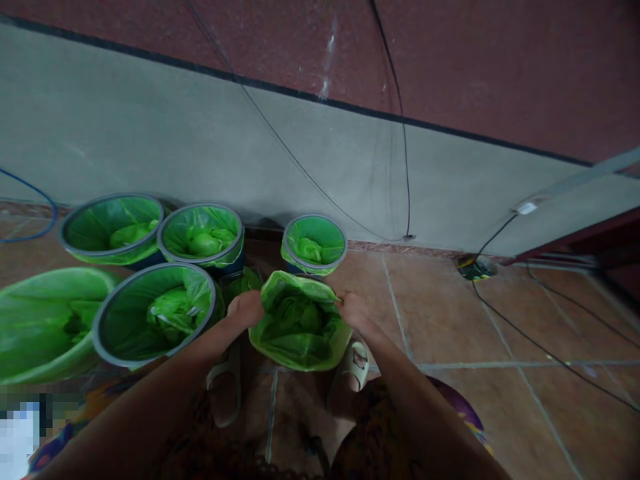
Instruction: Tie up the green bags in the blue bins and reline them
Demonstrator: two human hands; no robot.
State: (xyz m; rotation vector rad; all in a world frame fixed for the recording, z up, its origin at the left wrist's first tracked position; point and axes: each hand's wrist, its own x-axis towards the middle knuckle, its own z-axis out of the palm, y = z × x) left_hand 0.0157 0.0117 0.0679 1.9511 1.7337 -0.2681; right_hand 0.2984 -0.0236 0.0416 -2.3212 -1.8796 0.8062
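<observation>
A small bin lined with a green plastic bag (299, 328) stands on the tiled floor between my feet. My left hand (245, 310) is closed on the left edge of the bag at the rim. My right hand (353, 310) is closed on the right edge of the same bag. The bag's mouth is spread open between them, with crumpled green plastic inside. Both forearms reach down from the bottom of the view.
Several round grey-rimmed bins with green liners stand to the left: (113, 229), (201, 237), (314, 243), (155, 313) and a big green one (40, 320). A grey wall (200, 133) runs behind. Black cables (530, 340) cross the floor at right. My sandals (355, 363) show below.
</observation>
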